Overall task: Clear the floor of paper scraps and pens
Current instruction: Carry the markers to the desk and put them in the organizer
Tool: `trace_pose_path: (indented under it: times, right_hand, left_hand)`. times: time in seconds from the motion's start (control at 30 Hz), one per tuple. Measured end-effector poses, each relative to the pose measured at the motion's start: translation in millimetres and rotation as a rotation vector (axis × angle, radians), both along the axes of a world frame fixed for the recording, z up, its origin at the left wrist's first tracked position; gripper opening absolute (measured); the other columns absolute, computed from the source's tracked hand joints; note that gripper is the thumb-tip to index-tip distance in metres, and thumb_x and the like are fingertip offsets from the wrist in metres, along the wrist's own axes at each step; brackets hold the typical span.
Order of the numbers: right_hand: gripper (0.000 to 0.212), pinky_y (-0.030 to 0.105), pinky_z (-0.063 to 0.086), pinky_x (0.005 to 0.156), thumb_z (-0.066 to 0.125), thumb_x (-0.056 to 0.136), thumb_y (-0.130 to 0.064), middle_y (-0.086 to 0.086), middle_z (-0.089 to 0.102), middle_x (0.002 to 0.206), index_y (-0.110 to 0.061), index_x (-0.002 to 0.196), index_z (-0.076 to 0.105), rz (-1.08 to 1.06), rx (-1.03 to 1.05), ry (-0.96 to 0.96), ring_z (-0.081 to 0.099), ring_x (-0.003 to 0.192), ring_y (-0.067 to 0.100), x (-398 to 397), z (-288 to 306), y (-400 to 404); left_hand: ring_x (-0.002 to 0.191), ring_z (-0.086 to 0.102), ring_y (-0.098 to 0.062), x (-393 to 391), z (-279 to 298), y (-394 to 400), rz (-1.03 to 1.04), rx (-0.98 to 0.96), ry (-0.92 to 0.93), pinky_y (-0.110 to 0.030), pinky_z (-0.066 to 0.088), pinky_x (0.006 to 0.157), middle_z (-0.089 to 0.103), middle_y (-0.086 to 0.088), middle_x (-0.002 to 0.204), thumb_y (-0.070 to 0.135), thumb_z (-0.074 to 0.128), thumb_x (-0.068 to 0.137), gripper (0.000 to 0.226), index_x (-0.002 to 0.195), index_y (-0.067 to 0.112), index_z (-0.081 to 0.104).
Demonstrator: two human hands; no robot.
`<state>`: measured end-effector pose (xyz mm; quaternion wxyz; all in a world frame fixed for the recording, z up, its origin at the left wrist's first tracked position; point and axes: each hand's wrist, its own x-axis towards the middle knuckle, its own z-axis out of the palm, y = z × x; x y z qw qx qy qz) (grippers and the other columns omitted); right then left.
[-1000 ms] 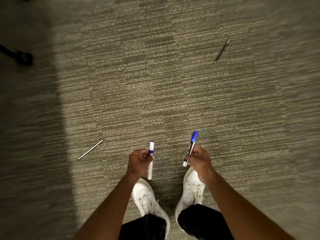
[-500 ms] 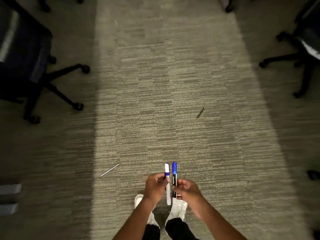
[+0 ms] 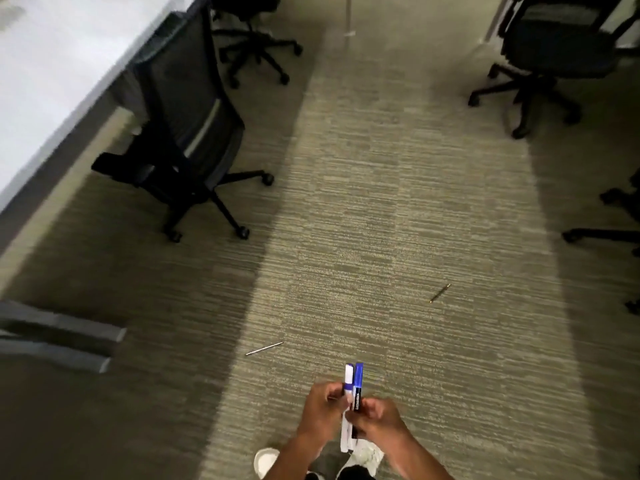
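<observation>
My left hand (image 3: 320, 412) is closed around a white marker (image 3: 347, 382) with a purple band. Pressed against it, upright, is a black marker with a blue cap (image 3: 358, 379), which my right hand (image 3: 375, 419) grips. Both hands meet low in the middle of the view, above my white shoes. A thin silver pen (image 3: 264, 348) lies on the carpet just up and left of my hands. A slim gold-brown pen (image 3: 440, 293) lies farther off to the right. I see no paper scraps.
A black office chair (image 3: 183, 140) stands at the left beside a white desk (image 3: 52, 74). More wheeled chairs (image 3: 550, 57) stand at the back and right. Grey desk feet (image 3: 59, 341) stick out at the left. A lit carpet strip (image 3: 398, 209) runs up the middle.
My hands have come together, so the two markers now sit side by side. The view has risen and tilted up, bringing chairs and the desk into sight.
</observation>
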<state>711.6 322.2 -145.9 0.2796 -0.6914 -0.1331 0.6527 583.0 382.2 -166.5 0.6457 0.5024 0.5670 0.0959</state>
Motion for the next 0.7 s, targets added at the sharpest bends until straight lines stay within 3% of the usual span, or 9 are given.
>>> trace_pose_path:
  times: [0.1,0.17,0.27,0.33,0.43,0.53,0.6,0.7]
  right_hand:
    - [0.010,0.034,0.052,0.062,0.083,0.067,-0.004,0.013,0.069,0.068,-0.008,0.065,0.074,0.066,-0.001,-0.044,0.063,0.060,0.016,-30,1,-2]
    - [0.025,0.029,0.052,0.057,0.087,0.058,-0.022,0.012,0.070,0.065,-0.003,0.070,0.075,0.127,0.000,-0.048,0.065,0.061,0.017,-52,1,-2]
    - [0.007,0.024,0.050,0.058,0.083,0.070,-0.015,0.006,0.074,0.065,-0.009,0.072,0.078,0.199,0.020,-0.064,0.067,0.062,0.012,-95,19,5]
    - [0.006,0.026,0.051,0.065,0.081,0.072,-0.012,0.007,0.074,0.068,-0.007,0.075,0.079,0.233,0.043,-0.051,0.069,0.067,0.012,-127,28,13]
    - [0.021,0.032,0.054,0.068,0.084,0.061,-0.027,0.009,0.073,0.067,-0.008,0.066,0.077,0.289,0.061,-0.073,0.068,0.068,0.014,-173,31,27]
    - [0.023,0.037,0.055,0.064,0.084,0.056,-0.032,0.005,0.070,0.062,-0.012,0.058,0.073,0.391,0.096,-0.121,0.065,0.064,0.015,-223,30,47]
    - [0.017,0.046,0.057,0.070,0.084,0.066,-0.017,0.008,0.069,0.064,-0.011,0.057,0.071,0.425,0.109,-0.128,0.065,0.067,0.021,-255,32,59]
    - [0.010,0.044,0.055,0.071,0.080,0.072,-0.014,0.014,0.074,0.074,-0.008,0.067,0.074,0.509,0.150,-0.108,0.065,0.069,0.021,-304,38,79]
  left_hand:
    - [0.049,0.045,0.008,-32,8,-3,-0.032,0.038,-0.007,-0.019,0.035,0.056,0.054,0.020,0.043,0.045,0.052,0.064,0.018,0.050,0.043,0.064]
    - [0.048,0.048,0.010,-58,14,-5,-0.029,0.043,-0.008,-0.015,0.035,0.054,0.055,0.022,0.043,0.043,0.054,0.066,0.020,0.049,0.046,0.064]
    - [0.051,0.051,0.012,-106,20,-8,0.068,0.018,-0.007,-0.025,0.046,0.062,0.060,0.018,0.047,0.033,0.062,0.075,0.014,0.062,0.032,0.067]
    - [0.057,0.060,0.009,-141,27,-11,0.123,-0.025,-0.058,-0.023,0.051,0.063,0.069,0.015,0.055,0.021,0.063,0.084,0.011,0.075,0.020,0.070]
    - [0.071,0.068,-0.021,-188,28,-7,0.245,-0.058,-0.147,-0.035,0.056,0.065,0.076,-0.018,0.081,0.031,0.068,0.077,0.038,0.087,-0.006,0.070]
    - [0.066,0.064,-0.018,-242,34,-5,0.394,-0.013,-0.183,-0.032,0.052,0.066,0.073,-0.012,0.070,0.031,0.075,0.068,0.029,0.078,0.003,0.074]
    - [0.068,0.062,-0.020,-271,39,-1,0.494,0.001,-0.196,-0.036,0.050,0.067,0.072,-0.018,0.072,0.031,0.078,0.067,0.033,0.079,0.000,0.074]
    - [0.060,0.059,-0.010,-317,54,9,0.607,0.032,-0.196,-0.022,0.045,0.056,0.071,-0.004,0.066,0.025,0.072,0.069,0.021,0.076,0.006,0.074]
